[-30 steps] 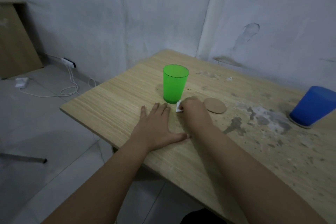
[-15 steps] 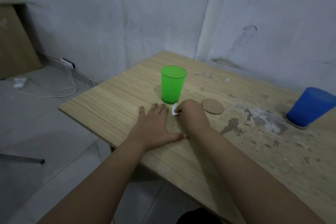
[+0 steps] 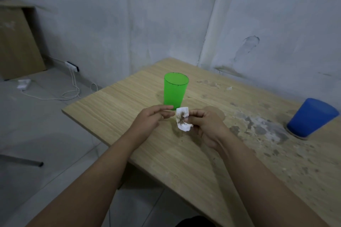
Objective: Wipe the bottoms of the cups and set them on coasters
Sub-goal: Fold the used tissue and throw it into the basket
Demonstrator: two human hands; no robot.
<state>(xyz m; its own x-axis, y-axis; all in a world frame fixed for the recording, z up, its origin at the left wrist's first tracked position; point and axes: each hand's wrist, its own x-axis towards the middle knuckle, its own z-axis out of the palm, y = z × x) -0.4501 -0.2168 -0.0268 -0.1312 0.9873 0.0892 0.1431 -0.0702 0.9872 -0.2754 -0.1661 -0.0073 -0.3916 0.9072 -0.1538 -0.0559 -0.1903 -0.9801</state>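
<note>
Right by the green cup (image 3: 175,90), right hand (image 3: 206,125) pinches a dirty tissue (image 3: 182,119), left hand (image 3: 150,120) loose and empty; blue cup (image 3: 311,117) looks done, green still needs wiping.

The right hand (image 3: 204,125) covers most of the round coaster (image 3: 220,114), leaving only a sliver past the knuckles. The green cup (image 3: 175,90) loses its base behind the left hand (image 3: 149,121) and its fingertips. The blue cup (image 3: 311,117) hides nearly all of its coaster (image 3: 299,136); only a thin rim shows. Whether the left fingers touch the tissue (image 3: 183,119) is unclear. Both forearms run off the bottom edge.
</note>
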